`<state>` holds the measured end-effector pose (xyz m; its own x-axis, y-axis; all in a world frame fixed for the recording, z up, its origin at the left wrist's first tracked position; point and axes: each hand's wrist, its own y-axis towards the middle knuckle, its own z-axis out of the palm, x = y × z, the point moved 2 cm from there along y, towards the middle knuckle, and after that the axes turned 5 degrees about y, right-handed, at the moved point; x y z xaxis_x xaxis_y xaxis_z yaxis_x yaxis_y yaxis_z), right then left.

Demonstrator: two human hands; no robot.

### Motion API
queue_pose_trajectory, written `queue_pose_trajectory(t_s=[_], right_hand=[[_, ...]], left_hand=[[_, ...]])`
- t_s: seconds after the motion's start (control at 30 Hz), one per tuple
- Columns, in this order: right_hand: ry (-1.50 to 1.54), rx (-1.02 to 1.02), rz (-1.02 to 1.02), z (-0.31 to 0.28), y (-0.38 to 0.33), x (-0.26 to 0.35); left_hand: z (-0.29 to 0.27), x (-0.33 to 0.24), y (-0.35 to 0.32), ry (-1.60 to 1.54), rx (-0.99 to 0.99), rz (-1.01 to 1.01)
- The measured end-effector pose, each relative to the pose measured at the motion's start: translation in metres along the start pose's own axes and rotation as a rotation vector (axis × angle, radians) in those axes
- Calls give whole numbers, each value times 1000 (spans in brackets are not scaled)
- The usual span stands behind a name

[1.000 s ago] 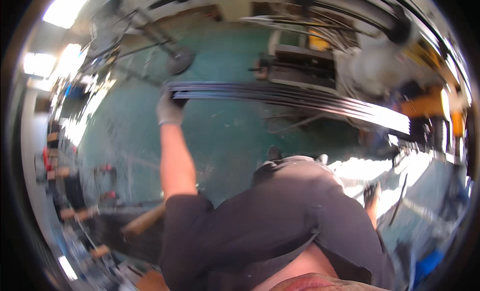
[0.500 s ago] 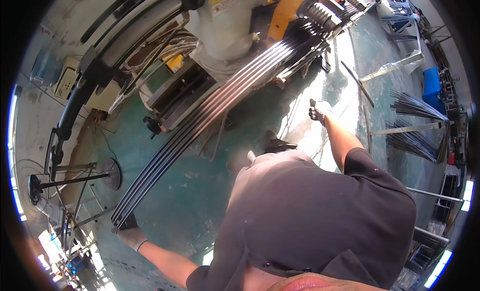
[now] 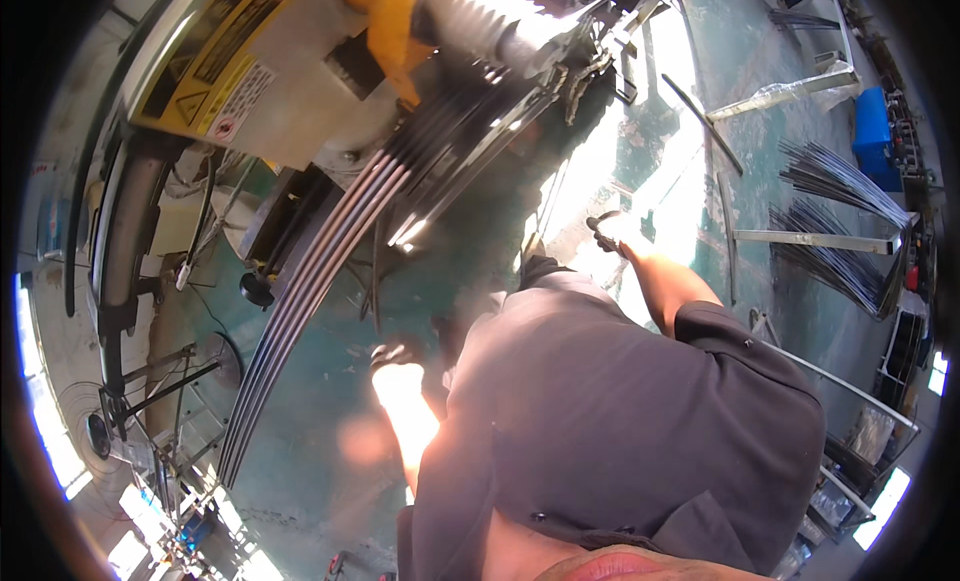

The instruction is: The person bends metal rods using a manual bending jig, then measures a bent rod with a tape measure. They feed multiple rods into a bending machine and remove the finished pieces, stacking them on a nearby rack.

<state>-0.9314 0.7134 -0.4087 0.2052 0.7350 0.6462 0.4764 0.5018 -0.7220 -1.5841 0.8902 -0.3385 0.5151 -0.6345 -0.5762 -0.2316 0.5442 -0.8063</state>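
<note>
A long bundle of dark flat metal strips (image 3: 300, 301) runs from the lower left up into a yellow and white machine (image 3: 330, 71) at the top. My left hand (image 3: 395, 354), in a dark glove, hangs blurred just right of the bundle and does not touch it; its fingers are not clear. My right hand (image 3: 606, 231), also gloved, is stretched out over the sunlit green floor (image 3: 650, 171) with nothing in it. My grey shirt fills the lower middle.
Bundles of thin dark rods (image 3: 830, 211) lie on metal frames at the right, beside a blue box (image 3: 872, 131). A standing fan (image 3: 110, 421) and thick hoses (image 3: 110, 241) are at the left. Loose bars lie on the floor (image 3: 700, 111).
My left hand has left the bundle's far end and come back toward my body. The view has swung closer to the machine, and the bundle's upper end now sits deeper in it.
</note>
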Motion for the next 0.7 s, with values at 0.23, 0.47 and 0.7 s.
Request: queue_pose_trajectory(t_s=[0.23,0.47,0.7], right_hand=[[-198,-169,218,-58,-6,20],[-64,-222,194,-79,19,68],[-172,-115,206,-110,82,90]], left_hand=[[141,46,15,31,41,-41],[195,47,37,38,6,-24],[226,51,26,10,-64,12]])
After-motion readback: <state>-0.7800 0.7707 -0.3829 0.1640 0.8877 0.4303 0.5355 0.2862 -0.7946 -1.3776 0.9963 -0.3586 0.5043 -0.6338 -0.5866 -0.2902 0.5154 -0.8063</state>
